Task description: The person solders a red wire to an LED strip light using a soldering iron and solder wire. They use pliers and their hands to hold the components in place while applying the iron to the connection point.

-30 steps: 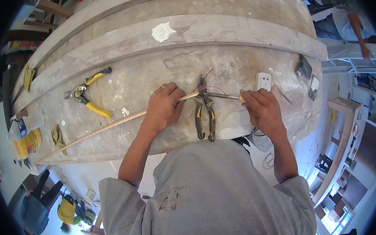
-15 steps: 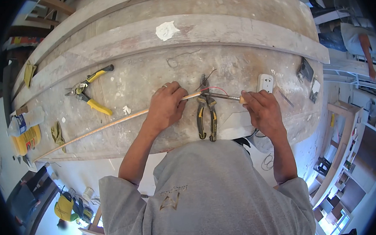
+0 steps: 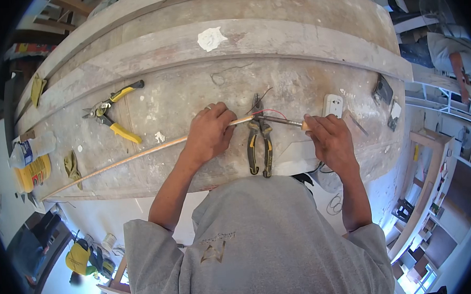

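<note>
My left hand (image 3: 211, 128) is closed on a long, thin orange-white strip (image 3: 133, 155) that looks like an LED strip. It runs from the table's left edge to a wired end. A red wire (image 3: 274, 112) and a dark wire (image 3: 265, 96) rise from there. In my right hand (image 3: 332, 142) is a soldering iron (image 3: 290, 121) with a pale handle; its metal shaft points left to the strip's end. Exact contact at the tip is too small to tell. Black-and-yellow pliers (image 3: 253, 148) lie under that end, handles towards me.
Yellow-handled snips (image 3: 116, 114) lie at left, near a plastic bottle (image 3: 37, 148), a yellow container (image 3: 33, 173) and a glove (image 3: 72, 169). A power socket block (image 3: 333, 105) sits at right. Long wooden boards (image 3: 272, 39) cross the far side of the workbench (image 3: 178, 91). Other people (image 3: 448, 58) are nearby.
My hands, the strip and the iron hold almost the same position. The view has shifted very slightly. A person at the right has moved an arm a little.
</note>
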{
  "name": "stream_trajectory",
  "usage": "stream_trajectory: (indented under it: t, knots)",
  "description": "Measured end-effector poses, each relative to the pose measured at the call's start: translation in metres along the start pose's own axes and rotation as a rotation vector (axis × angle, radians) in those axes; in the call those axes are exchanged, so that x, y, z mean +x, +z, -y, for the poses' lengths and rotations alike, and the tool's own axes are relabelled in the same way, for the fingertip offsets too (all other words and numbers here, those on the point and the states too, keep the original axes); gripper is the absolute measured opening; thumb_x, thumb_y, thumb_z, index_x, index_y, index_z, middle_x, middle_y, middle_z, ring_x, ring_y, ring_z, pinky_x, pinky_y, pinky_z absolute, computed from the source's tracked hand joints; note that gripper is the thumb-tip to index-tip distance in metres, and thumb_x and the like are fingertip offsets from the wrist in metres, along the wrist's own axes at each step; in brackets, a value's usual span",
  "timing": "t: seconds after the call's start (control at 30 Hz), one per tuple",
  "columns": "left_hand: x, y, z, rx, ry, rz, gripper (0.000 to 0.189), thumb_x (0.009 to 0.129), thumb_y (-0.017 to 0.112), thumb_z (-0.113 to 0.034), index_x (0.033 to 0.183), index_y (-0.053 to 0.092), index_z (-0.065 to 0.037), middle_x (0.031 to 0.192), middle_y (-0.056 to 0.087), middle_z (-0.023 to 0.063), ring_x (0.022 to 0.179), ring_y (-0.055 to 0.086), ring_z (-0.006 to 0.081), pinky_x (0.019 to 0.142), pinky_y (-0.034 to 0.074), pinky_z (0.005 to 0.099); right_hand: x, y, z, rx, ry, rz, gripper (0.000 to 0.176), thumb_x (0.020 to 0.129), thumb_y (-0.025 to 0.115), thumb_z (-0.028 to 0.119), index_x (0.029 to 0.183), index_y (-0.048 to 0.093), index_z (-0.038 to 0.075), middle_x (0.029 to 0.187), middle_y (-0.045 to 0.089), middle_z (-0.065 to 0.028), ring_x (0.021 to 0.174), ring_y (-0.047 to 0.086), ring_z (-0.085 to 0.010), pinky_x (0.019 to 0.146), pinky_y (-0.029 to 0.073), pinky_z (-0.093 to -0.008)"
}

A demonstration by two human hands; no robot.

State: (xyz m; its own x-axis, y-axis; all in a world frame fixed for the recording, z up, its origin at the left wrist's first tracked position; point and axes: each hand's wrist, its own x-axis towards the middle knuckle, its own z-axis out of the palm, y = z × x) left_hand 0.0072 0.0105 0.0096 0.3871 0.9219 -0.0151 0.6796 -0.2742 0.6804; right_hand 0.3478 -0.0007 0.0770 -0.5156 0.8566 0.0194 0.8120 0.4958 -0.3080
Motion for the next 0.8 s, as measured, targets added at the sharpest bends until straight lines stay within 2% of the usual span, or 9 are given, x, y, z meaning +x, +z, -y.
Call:
stream_trajectory:
  t: [0.8]
  knots:
    - [-0.0001,-0.0004,0.0000,0.000,0.003,0.001,0.017,0.084,0.075,-0.004,0.099,0.068,-0.007,0.101,0.063,0.0127,0.097,0.066,0.0375,0.086,0.055,0.0507,0.0059,-0.0006,0.0042,0.018,-0.019,0.005,0.049,0.085,0.080,0.004,0.133,0.073,0.003,0.111,0.076,-0.0086,0.096,0.066,-0.0275,0.081,0.051,-0.0425]
